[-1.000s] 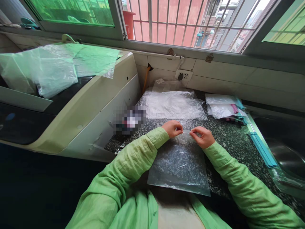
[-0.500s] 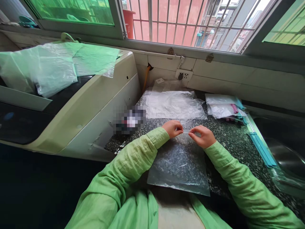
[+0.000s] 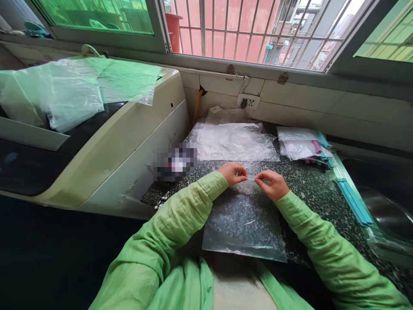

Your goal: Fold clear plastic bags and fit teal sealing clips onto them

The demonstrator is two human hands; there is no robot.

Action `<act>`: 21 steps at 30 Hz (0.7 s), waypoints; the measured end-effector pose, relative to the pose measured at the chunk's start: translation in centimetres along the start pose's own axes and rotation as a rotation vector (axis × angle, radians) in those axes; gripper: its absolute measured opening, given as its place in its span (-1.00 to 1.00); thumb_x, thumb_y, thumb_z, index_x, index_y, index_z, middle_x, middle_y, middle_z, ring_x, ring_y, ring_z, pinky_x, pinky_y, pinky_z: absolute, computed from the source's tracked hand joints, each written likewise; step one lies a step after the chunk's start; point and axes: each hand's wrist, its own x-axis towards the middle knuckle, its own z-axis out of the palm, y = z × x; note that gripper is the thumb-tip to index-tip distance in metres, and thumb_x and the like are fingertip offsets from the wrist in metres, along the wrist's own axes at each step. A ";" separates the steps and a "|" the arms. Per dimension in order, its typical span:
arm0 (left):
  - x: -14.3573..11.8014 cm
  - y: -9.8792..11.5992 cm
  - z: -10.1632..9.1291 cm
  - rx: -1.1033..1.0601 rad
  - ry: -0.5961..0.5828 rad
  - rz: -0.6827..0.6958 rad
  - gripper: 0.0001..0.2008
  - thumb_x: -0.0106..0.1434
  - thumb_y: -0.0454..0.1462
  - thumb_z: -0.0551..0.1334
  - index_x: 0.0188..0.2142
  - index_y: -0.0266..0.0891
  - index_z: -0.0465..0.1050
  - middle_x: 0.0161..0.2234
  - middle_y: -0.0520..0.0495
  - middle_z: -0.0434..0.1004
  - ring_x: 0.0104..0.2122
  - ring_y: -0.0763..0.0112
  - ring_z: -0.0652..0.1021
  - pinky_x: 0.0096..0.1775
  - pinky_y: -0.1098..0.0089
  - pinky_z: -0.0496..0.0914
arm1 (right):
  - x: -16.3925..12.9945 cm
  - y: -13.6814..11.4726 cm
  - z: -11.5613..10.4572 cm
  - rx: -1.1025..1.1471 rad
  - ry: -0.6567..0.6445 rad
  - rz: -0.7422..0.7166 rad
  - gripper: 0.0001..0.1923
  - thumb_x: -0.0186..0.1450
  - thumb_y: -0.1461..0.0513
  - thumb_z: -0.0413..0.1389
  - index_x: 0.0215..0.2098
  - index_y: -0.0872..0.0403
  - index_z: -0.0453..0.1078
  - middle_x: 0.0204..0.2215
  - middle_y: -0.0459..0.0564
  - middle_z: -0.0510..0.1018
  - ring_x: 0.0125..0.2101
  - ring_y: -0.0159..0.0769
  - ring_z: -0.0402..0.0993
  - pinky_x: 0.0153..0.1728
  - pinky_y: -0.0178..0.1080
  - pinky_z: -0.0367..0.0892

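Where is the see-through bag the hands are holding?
In the head view, the clear bag lies flat on the dark speckled counter, low in the middle, its top edge pinched by the left hand and right hand.

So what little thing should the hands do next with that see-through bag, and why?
Probably slide the right hand sideways along the top edge of the clear bag, pressing as it goes. Both hands pinch that edge close together near its middle, the left hand beside the right, and the bag lies flat on the speckled counter, so the rest of the edge looks unpressed.
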 end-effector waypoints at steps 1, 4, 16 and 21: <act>0.0 0.0 -0.1 0.001 -0.001 -0.014 -0.91 0.01 -0.31 0.22 -0.48 -0.30 0.47 -0.54 0.03 0.40 -0.51 0.57 0.33 -0.42 0.54 0.23 | 0.0 0.1 -0.1 -0.002 0.008 0.002 -0.87 0.10 0.21 0.04 -0.57 0.05 0.35 -0.60 -0.06 0.48 -0.54 -0.35 0.38 -0.48 -0.28 0.29; 0.0 -0.1 -0.3 0.013 0.004 -0.050 -0.93 0.01 -0.34 0.21 -0.48 -0.30 0.47 -0.53 0.03 0.40 -0.51 0.57 0.33 -0.42 0.55 0.23 | 0.0 0.4 -0.2 -0.008 0.033 0.005 -0.87 0.10 0.21 0.04 -0.56 0.05 0.35 -0.60 -0.05 0.48 -0.53 -0.34 0.38 -0.47 -0.28 0.30; 0.0 -0.2 0.1 0.044 0.026 -0.011 -0.92 0.02 -0.34 0.18 -0.51 -0.30 0.46 -0.52 0.01 0.41 -0.48 0.54 0.35 -0.39 0.53 0.25 | 0.2 0.1 -0.7 -0.090 -0.018 -0.046 -0.89 0.09 0.19 0.07 -0.54 0.04 0.38 -0.55 -0.04 0.51 -0.48 -0.29 0.38 -0.40 -0.23 0.29; 0.0 -0.2 0.1 0.054 0.018 0.001 -0.91 0.02 -0.34 0.18 -0.50 -0.30 0.46 -0.51 0.00 0.41 -0.47 0.52 0.36 -0.38 0.52 0.25 | 0.3 0.1 -0.4 -0.089 -0.048 -0.041 -0.88 0.10 0.22 0.05 -0.57 0.05 0.36 -0.59 -0.04 0.49 -0.50 -0.30 0.36 -0.43 -0.25 0.27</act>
